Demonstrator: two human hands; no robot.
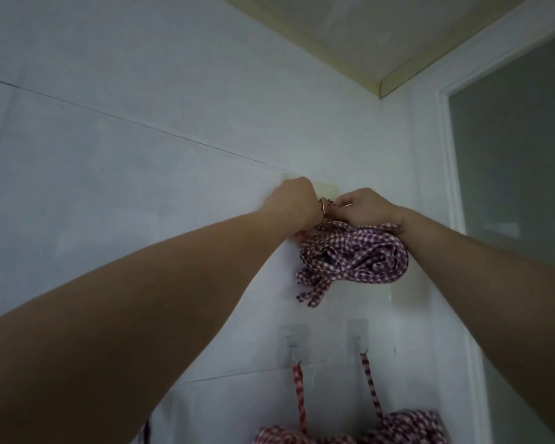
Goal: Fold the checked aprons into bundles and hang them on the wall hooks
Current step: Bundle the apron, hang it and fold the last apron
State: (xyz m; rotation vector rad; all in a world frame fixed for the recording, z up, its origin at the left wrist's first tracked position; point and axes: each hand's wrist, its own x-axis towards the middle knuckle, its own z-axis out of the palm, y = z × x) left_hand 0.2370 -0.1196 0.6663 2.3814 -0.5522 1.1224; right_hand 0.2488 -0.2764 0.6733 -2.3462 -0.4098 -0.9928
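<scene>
1. Both bare forearms reach up to the purple-and-white checked apron bundle (362, 251), high on the white wall.
2. Left hand (297, 200) and right hand (367, 205) pinch its strap at a copper-coloured metal hook (323, 207).
3. Best seat the loop fully before releasing.
4. Below, two more checked bundles hang from clear adhesive hooks (293, 342).

Soft checked cloth apron bundle (354, 256); smooth, faintly glossy wall tiles (141, 174); metal hook (324, 208).

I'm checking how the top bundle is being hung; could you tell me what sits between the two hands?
In the head view, a copper-coloured hook sits between the left hand and right hand, with the bundle just below.
</scene>
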